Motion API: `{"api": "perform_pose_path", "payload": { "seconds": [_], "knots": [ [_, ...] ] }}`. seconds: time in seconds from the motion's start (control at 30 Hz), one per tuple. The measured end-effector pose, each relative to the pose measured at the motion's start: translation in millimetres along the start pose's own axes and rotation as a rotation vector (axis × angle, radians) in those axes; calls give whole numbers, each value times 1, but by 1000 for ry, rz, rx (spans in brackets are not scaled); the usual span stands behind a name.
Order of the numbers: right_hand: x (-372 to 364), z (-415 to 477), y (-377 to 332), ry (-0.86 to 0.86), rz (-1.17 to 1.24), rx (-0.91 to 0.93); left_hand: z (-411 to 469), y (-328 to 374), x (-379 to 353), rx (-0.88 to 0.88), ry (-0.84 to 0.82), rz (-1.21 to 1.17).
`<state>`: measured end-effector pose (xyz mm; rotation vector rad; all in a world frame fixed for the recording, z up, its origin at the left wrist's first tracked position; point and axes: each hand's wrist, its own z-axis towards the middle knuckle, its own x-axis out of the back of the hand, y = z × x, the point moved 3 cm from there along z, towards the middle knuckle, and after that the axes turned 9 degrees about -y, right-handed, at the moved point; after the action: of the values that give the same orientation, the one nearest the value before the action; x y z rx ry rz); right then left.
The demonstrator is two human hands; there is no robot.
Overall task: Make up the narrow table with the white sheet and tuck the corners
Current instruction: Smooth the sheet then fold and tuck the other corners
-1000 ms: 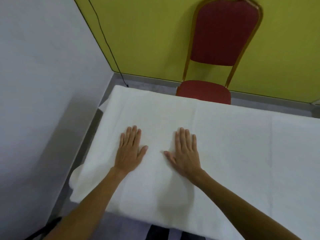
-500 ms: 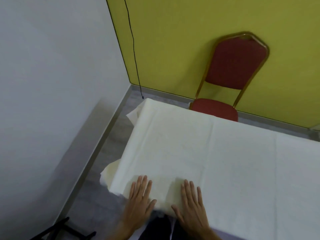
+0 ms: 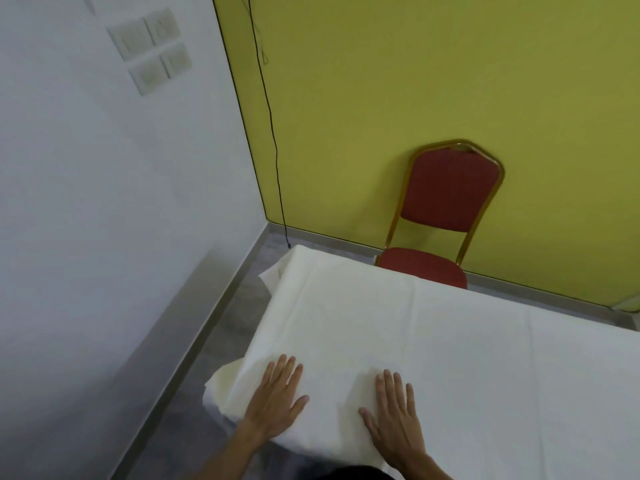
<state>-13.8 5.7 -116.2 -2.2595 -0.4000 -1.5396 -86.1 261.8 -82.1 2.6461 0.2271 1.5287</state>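
- The white sheet lies spread over the narrow tabletop, covering it fully in view; fold creases run across it, and loose cloth hangs off the near-left corner and the far-left corner.
- The left hand lies flat, fingers spread, palm down on the sheet just beside the near-left edge; it pinches nothing.
- The right hand is likewise flat and spread, palm down near the front edge, a little apart from the left.
- Neither corner looks tucked yet, so I judge the tucking is still to do.
- Risk: with both palms pressing near one end, a push toward the wall could drag the whole sheet leftward and leave the unseen right end short.
- Risk: smoothing toward the front edge may bunch cloth at the near-left corner, giving a lumpy tuck.
- Risk: the gap between tabletop and the white wall looks tight, so reaching the far-left corner may be awkward and could pull the cloth askew.
- The red chair stands behind the far edge, very near the overhang; cloth there could snag on its seat.
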Motion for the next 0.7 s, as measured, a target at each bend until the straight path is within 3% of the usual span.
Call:
{"api": "perform_pose_path", "payload": {
  "seconds": [0.2, 0.33, 0.5, 0.6, 0.7],
  "knots": [
    [10, 13, -22, -125, -14, 10, -2, -18, 7, 33, 20, -79],
    [14, 11, -37, -237, 35, -26, 5, -29, -1, -53, -21, -49],
    [14, 15, -67, -112, -5, -105, 18, -64, 20, -139, -32, 46],
    [-3, 16, -99, -186, 69, -218, 22, -87, 29, -218, -65, 72],
    [-5, 20, -150, -132, 178, -310, 24, -113, 38, -323, -47, 92]
  ]
}}
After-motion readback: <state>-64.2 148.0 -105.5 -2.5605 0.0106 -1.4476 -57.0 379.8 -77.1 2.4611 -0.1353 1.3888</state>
